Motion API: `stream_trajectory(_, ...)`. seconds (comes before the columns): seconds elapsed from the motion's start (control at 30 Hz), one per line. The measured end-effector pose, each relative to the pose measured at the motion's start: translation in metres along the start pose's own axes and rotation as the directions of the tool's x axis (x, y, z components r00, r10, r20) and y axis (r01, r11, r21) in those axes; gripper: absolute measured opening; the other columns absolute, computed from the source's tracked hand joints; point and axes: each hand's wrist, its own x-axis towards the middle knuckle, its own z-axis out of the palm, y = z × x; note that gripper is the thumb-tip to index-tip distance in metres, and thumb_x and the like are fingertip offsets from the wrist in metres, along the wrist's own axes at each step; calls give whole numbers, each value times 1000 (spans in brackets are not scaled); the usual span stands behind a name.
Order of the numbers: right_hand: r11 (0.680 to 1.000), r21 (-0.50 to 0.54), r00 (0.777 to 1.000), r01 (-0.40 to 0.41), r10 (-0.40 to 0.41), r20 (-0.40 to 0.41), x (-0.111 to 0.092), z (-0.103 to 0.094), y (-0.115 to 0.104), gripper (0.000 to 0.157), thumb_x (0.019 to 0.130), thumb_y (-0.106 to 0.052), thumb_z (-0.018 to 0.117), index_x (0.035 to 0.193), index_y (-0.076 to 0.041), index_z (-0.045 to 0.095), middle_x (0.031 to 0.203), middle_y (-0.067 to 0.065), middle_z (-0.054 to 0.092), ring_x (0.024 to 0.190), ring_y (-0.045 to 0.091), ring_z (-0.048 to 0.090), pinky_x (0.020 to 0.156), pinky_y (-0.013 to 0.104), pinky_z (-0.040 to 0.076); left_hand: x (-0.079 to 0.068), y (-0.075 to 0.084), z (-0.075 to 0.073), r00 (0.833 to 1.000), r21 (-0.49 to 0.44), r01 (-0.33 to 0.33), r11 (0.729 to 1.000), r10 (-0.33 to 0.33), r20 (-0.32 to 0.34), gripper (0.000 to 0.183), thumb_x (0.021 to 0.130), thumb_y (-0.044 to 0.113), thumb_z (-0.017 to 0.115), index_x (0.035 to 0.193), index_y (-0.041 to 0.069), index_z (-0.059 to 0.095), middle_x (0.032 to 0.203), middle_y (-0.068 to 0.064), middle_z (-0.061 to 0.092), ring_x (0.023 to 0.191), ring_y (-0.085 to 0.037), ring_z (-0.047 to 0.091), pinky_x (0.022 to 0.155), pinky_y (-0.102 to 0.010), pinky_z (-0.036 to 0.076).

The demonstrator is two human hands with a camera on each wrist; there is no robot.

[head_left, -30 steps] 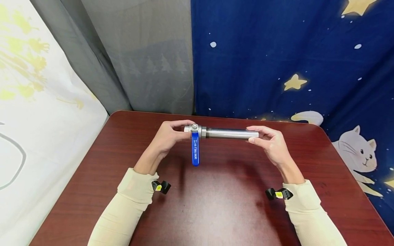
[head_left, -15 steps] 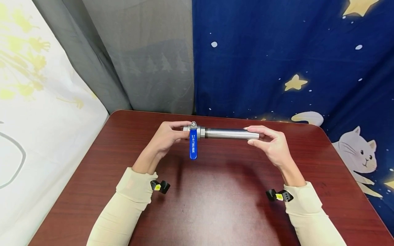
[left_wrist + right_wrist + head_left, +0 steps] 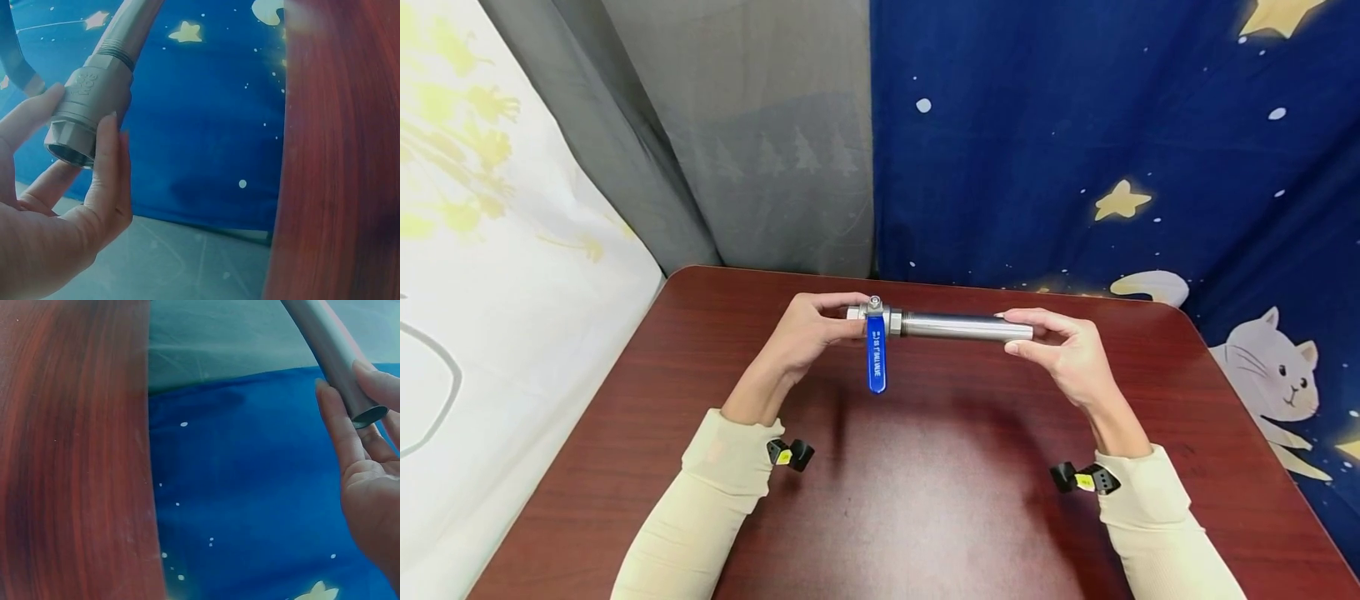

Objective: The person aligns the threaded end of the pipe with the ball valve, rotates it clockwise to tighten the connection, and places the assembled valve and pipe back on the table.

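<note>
A steel ball valve [image 3: 94, 90] is joined to a steel pipe [image 3: 958, 326] by threads, some of which still show at the joint. The valve's blue lever handle [image 3: 876, 354] points toward the person in the head view. My left hand [image 3: 801, 333] grips the valve body at its hexagonal end, thumb and fingertips around it; the open bore faces the palm in the left wrist view. My right hand [image 3: 1071, 354] pinches the pipe's plain end between thumb and fingers, and its hollow mouth shows in the right wrist view. The pipe lies level, held above the table.
A reddish-brown wooden table [image 3: 917, 500] spreads beneath both hands. Behind its far edge hang a grey curtain [image 3: 760, 125] and a blue starry curtain [image 3: 1037, 150]. White patterned fabric [image 3: 512, 292] hangs at the left.
The blue lever's tip rises in the head view, appearing shorter, and the valve shifts slightly left then back. Both hands keep their hold on the valve and pipe.
</note>
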Motion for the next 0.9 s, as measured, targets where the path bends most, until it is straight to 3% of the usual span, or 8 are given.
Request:
stream_trajectory(0.27, 993, 114, 999, -33, 32, 10, -1, -1, 7, 35, 75, 8, 77, 109, 4, 70, 78, -2, 68, 64, 7, 59, 56, 16, 49, -1, 0, 1, 1000, -17, 12, 1000, -12, 13, 37, 84, 4, 73, 120, -1, 66, 111, -21, 66, 78, -21, 71, 91, -51, 53)
stream_trajectory(0.53, 995, 89, 998, -47, 44, 42, 0, -1, 2, 35, 77, 6, 76, 111, 4, 69, 76, 0, 67, 64, 10, 59, 55, 20, 47, -1, -1, -1, 999, 52, -41, 998, 41, -9, 35, 81, 5, 76, 116, 4, 70, 103, -12, 69, 79, -16, 66, 76, -32, 58)
stream_trajectory(0.73, 999, 26, 999, -36, 35, 36, 0, -2, -1, 34, 78, 3, 77, 111, 2, 70, 74, -2, 67, 61, 11, 58, 53, 20, 46, -1, -1, 0, 996, 100, -84, 991, 85, -2, 32, 78, 6, 79, 109, 7, 73, 89, -5, 69, 73, -14, 58, 68, -29, 56)
stream_trajectory(0.83, 989, 139, 997, -44, 34, 71, 0, -3, 0, 33, 79, 7, 74, 112, 6, 68, 79, 2, 69, 66, 14, 66, 62, 19, 54, -1, -1, 0, 996, 108, -87, 990, 88, 0, 32, 78, 6, 78, 109, 8, 73, 90, -6, 69, 73, -16, 58, 67, -29, 55)
stream_trajectory(0.9, 970, 236, 993, -57, 31, 112, 1, -3, 1, 32, 83, 9, 69, 114, 9, 65, 82, 6, 69, 73, 16, 71, 71, 25, 58, -1, -2, 0, 996, 108, -86, 990, 86, -1, 33, 77, 6, 78, 110, 8, 73, 91, -6, 69, 73, -16, 58, 66, -28, 54)
